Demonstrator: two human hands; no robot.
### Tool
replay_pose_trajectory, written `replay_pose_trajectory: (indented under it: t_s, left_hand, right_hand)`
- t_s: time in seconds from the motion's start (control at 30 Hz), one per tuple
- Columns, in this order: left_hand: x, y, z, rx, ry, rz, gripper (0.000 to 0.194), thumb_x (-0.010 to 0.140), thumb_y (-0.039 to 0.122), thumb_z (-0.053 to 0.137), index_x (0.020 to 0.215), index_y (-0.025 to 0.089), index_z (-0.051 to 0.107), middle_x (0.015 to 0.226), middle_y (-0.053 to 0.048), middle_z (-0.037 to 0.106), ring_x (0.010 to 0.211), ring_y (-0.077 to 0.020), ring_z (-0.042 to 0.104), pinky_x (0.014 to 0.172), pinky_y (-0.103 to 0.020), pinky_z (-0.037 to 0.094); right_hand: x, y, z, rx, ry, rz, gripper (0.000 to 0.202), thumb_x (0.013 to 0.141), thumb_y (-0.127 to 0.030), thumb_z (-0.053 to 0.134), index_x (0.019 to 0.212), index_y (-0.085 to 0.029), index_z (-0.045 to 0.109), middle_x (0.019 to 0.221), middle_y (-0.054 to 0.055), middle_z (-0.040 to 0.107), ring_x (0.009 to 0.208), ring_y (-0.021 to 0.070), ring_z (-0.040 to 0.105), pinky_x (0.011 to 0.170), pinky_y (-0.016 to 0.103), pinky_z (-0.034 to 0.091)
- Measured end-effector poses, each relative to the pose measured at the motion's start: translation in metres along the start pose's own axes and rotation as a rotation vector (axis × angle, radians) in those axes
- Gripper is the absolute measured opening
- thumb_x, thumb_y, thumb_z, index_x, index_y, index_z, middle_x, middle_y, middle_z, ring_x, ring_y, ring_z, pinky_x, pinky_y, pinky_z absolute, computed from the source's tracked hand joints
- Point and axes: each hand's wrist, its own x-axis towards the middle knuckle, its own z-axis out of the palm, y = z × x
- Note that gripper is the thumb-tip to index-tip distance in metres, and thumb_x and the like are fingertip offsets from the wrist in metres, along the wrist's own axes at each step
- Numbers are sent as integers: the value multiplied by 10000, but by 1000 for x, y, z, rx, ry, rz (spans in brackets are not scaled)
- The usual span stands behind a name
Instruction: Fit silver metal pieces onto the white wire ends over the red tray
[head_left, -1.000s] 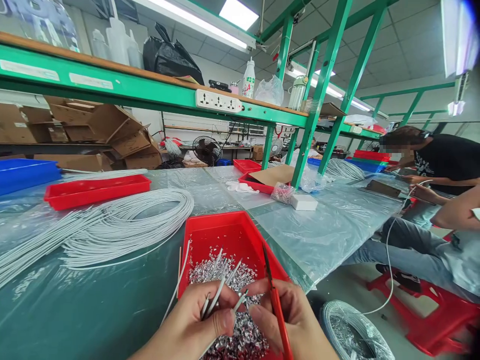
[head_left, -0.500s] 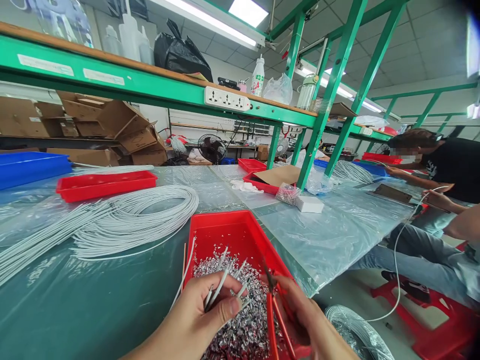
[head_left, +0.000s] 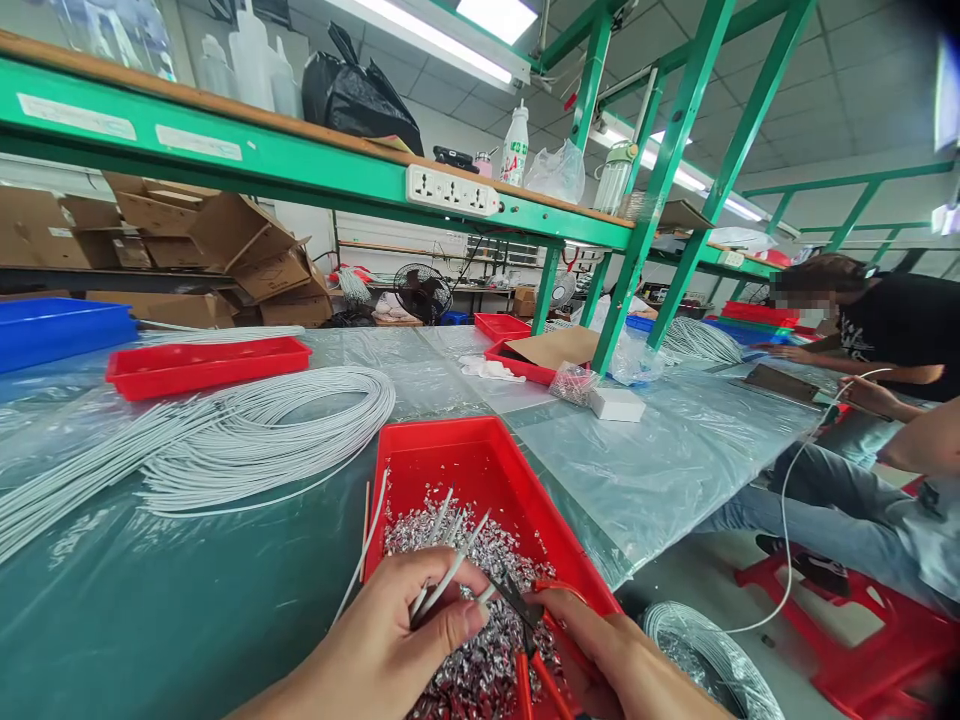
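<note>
Several thin white cables (head_left: 452, 570) are gripped between the thumb and fingers of my left hand (head_left: 420, 625), their ends pointing up and right. My right hand (head_left: 600, 640) is wrapped round the red-handled cutters (head_left: 529, 640), whose dark jaws reach the cable tip beside my left thumb. Whether the jaws touch that tip I cannot tell. Both hands are over a red tray (head_left: 435, 440) holding a heap of small silvery scraps (head_left: 495, 660). One more white cable leans over the tray's left rim.
A big coil of white cable (head_left: 300, 430) lies left, near a red tray (head_left: 210, 368) and a blue tray (head_left: 60, 330). A white box (head_left: 616, 404) sits beyond the tray. People work at right; another coil (head_left: 705, 650) is below the table edge.
My right hand has brought the cutters left, their jaws now beside the cable ends at my left thumb. At far right, a person's arms have lowered to the table.
</note>
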Motion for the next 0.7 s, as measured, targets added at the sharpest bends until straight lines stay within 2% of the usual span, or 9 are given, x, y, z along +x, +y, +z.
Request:
replay_pose_trajectory:
  t_s: [0.1, 0.2, 0.3, 0.37, 0.4, 0.47, 0.6, 0.63, 0.7]
  left_hand:
    - [-1, -4, -1, 72, -11, 61, 437, 638, 525, 440, 846, 174, 595, 780, 50, 488, 589, 154, 313, 548, 18, 185]
    - [3, -10, -4, 132, -71, 103, 518, 613, 594, 421, 843, 162, 591, 734, 34, 457, 577, 136, 305, 562, -11, 195]
    - [12, -16, -6, 138, -55, 67, 631, 567, 668, 406, 903, 156, 557, 778, 22, 500, 605, 114, 347, 572, -16, 234]
    - [16, -18, -7, 90, -79, 75, 653, 561, 658, 429, 913, 120, 540, 770, 10, 523, 615, 105, 384, 582, -13, 273]
    - [17, -18, -7, 58, -108, 83, 633, 563, 630, 458, 898, 99, 536, 744, 10, 524, 606, 105, 394, 582, -10, 287]
    - [16, -14, -7, -13, -133, 65, 582, 574, 571, 497, 863, 67, 522, 685, 23, 506, 575, 113, 395, 566, 0, 286]
    - [10, -6, -6, -40, -162, 19, 541, 567, 516, 533, 835, 48, 494, 606, 51, 431, 523, 129, 341, 525, 4, 248]
    - [9, -5, -5, -38, -179, 12, 538, 568, 508, 536, 846, 50, 490, 610, 51, 433, 529, 128, 348, 527, 6, 253]
    - [9, -7, -5, -51, -172, 12, 537, 579, 509, 525, 868, 58, 495, 642, 45, 448, 558, 128, 372, 540, 16, 267]
  right_hand:
    - [8, 11, -1, 82, 12, -34, 838, 601, -432, 587, 1298, -54, 316, 943, 108, 494, 749, -11, 455, 691, 44, 427]
    - [15, 14, 2, 409, 301, -35, 913, 608, -369, 596, 1327, -79, 114, 1166, 142, 390, 790, -22, 477, 695, 39, 443]
    - [15, 2, 8, 722, 437, -57, 871, 538, -254, 682, 1249, -105, 201, 1156, 97, 406, 735, -52, 465, 656, 13, 427]
    - [15, -11, 13, 852, 419, -10, 811, 504, -225, 714, 1165, -49, 277, 903, 31, 503, 615, -66, 437, 561, 6, 384]
    - [15, -18, 16, 877, 383, 45, 776, 494, -242, 725, 1112, -22, 310, 697, -25, 477, 514, -77, 377, 484, 3, 319]
    - [17, -27, 20, 912, 314, 103, 745, 478, -349, 731, 1017, 0, 354, 493, -82, 331, 413, -80, 287, 419, 12, 230]
    - [26, -27, 27, 847, 203, 37, 815, 484, -546, 667, 1011, -2, 367, 450, -93, 258, 381, -82, 233, 398, 27, 186]
    - [27, -25, 28, 804, 153, 20, 813, 498, -550, 659, 1024, -1, 371, 450, -92, 245, 379, -81, 218, 392, 32, 169]
    - [27, -19, 28, 795, 215, 5, 774, 539, -486, 669, 1081, -23, 367, 545, -61, 331, 456, -90, 278, 445, 9, 250]
